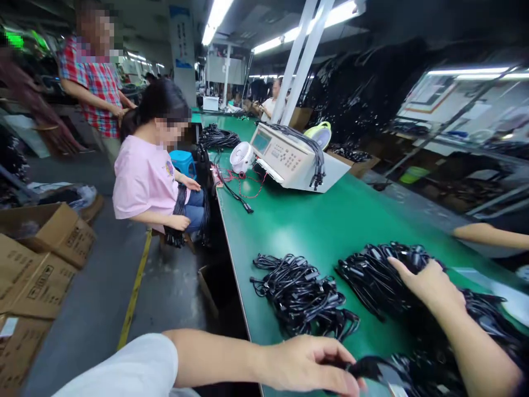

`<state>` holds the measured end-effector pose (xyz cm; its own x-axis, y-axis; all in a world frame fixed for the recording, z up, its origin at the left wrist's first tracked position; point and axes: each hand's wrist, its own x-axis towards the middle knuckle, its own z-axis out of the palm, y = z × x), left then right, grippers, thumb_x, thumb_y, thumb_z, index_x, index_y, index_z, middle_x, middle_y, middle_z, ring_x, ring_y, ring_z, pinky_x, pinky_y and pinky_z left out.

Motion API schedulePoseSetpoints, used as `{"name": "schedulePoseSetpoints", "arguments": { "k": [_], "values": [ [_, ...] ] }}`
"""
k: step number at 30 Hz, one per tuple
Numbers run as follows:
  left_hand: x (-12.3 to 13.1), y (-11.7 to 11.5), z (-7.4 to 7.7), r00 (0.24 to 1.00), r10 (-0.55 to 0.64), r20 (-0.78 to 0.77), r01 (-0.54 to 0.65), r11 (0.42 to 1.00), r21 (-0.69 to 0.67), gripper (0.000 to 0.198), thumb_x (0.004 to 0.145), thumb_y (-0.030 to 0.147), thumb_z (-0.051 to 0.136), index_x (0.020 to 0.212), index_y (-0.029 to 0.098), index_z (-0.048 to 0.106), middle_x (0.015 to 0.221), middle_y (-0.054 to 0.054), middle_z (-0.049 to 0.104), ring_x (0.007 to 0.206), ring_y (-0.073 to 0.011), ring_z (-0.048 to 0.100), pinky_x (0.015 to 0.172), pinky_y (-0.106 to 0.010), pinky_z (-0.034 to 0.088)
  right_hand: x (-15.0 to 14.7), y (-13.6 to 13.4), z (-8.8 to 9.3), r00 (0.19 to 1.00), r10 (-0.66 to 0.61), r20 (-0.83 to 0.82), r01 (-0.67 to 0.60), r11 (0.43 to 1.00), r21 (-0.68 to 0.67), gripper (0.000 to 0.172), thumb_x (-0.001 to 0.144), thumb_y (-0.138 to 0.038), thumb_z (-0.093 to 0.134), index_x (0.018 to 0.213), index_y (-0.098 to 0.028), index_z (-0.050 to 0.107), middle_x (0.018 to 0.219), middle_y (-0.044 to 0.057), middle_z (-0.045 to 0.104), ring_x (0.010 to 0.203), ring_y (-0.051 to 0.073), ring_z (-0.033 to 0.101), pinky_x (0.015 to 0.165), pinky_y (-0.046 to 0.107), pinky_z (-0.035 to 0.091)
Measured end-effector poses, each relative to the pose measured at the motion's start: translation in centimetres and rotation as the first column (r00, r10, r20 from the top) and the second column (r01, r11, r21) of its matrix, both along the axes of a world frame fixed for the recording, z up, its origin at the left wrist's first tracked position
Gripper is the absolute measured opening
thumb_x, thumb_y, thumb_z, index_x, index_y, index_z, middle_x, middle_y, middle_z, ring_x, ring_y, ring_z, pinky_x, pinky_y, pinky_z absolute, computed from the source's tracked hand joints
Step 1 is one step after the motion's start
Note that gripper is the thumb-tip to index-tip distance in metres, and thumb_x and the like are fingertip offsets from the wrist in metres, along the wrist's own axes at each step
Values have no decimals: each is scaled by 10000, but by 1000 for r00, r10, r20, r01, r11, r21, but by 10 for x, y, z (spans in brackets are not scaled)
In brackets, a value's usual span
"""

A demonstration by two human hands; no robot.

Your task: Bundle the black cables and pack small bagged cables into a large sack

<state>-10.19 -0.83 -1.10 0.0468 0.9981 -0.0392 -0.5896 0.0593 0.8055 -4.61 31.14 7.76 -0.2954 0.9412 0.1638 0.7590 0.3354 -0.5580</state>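
At the bottom middle, my left hand [309,364] has its fingers curled round the end of a black cable bundle [374,366], close to the table's near edge. My right hand [433,286] reaches onto a heap of black cables [370,275] on the right, thumb to the left and the other fingers bent over the far side, partly hidden. It grips cables at the top of that heap. Between the hands and the table's left edge lies a separate tangled pile of black cables [303,295]. More black cables [487,314] lie under and beside my right forearm.
On the green table [264,226] stand a beige test instrument [289,157] with cables draped over it and a small white fan [242,157]. A seated person in pink [140,176] holds cables at the left. Cardboard boxes [41,275] stack on the floor. Another person's arm [491,234] shows at right.
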Motion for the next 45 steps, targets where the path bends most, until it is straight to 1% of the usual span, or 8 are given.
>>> {"name": "schedulePoseSetpoints", "arguments": {
  "k": [4,9,12,15,21,28,37,45],
  "values": [
    [0,-9,27,993,5,-114,1,999,49,535,785,599,738,1063,146,676,1105,-99,673,993,-202,627,1038,-474,460,38,-57,-8,994,108,-10,-106,986,126,425,799,-570,556,1011,-203,586,1323,302,602,1343,536,492,1092,699,357],
    [9,-3,38,915,14,-403,26,995,92,343,839,399,730,1091,166,715,1109,-70,687,1019,-202,615,1044,-401,459,123,-202,-57,901,170,-398,-310,895,-320,557,901,-682,455,1183,-228,611,1195,163,705,1089,336,699,971,529,561],
    [42,-3,39,817,17,-576,95,982,165,255,876,360,686,1041,176,750,1150,-92,651,1138,-234,582,1100,-390,426,167,-286,-76,825,104,-556,-355,861,-365,600,879,-715,511,1246,-245,581,1272,137,665,1152,288,672,949,437,585],
    [83,-8,41,745,-31,-666,205,961,184,273,950,371,561,1027,225,778,1125,-83,620,1198,-257,542,1143,-433,387,192,-334,-68,753,22,-657,-370,841,-395,558,846,-635,643,1222,-233,554,1042,84,691,969,237,685,849,381,593],
    [136,12,34,855,-360,-374,396,918,22,398,794,454,773,1086,189,716,950,-39,666,861,-161,605,821,-282,508,250,-356,-50,746,-183,-640,-198,857,-476,258,925,-457,585,947,-205,537,660,-62,518,563,109,513,608,269,461],
    [156,31,27,853,-300,-427,348,937,37,257,755,377,832,862,184,700,836,20,623,775,-99,545,763,-208,451,279,-364,-68,836,-205,-509,-54,893,-448,221,863,-401,643,957,-209,587,724,-52,542,652,118,508,653,262,389],
    [163,38,12,885,-228,-406,249,968,-2,400,614,349,923,901,198,690,908,-12,711,846,-152,650,809,-261,514,282,-358,-82,775,-220,-592,-134,858,-495,240,921,-441,575,869,-211,534,711,-56,485,647,108,452,639,259,348],
    [153,31,14,882,-311,-354,313,948,-53,318,754,353,844,988,207,685,890,-9,706,904,-158,675,896,-282,516,276,-357,-83,678,-300,-671,-240,773,-588,365,891,-558,606,842,-208,517,633,-72,458,556,93,435,549,245,363]
  ]
}}
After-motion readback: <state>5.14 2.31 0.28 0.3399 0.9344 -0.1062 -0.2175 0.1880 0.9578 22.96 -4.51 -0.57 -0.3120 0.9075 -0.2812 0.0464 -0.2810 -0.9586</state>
